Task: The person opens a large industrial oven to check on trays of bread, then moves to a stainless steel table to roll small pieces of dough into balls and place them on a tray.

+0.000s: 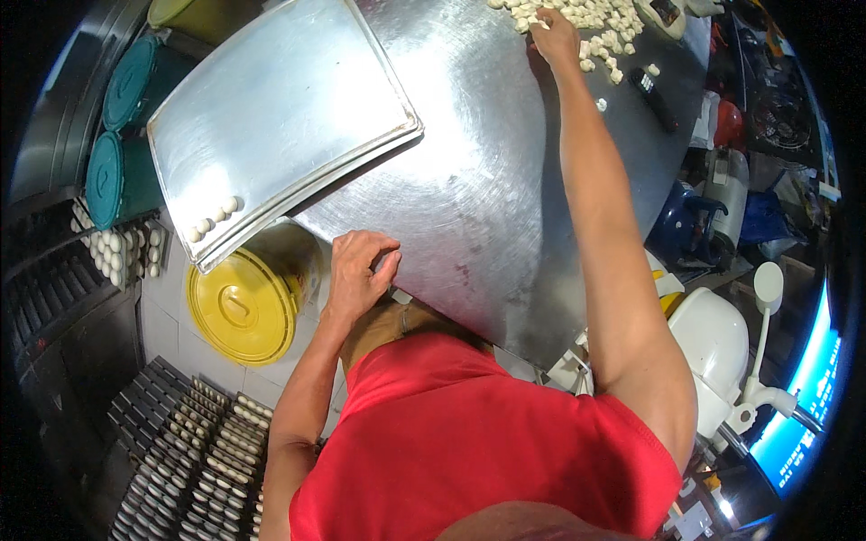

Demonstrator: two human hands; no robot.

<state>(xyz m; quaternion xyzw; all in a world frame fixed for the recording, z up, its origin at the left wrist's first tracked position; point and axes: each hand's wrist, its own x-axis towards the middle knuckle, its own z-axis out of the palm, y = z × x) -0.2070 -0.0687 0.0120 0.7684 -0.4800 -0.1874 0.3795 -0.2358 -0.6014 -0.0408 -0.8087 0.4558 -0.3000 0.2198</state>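
At the far edge of the steel table (456, 171), my right hand (558, 41) reaches into a spread of small pale dough pieces (600, 18). Its fingers close on a dough piece at the near left side of the pile; the fingertips are partly hidden. My left hand (359, 270) is at the table's near edge, fingers loosely curled and the thumb a little apart from them, with nothing visible between. Left of it, a stack of metal baking trays (280, 99) overhangs the table, with several round dough balls (215, 219) in a row at its near left corner.
A black handset (654, 99) lies right of the dough pieces. Below the trays stands a yellow lidded bucket (242, 307). Green lidded bins (106, 178) line the left side. Racks with rows of dough balls (203, 442) are at lower left. A white machine (713, 347) stands right.
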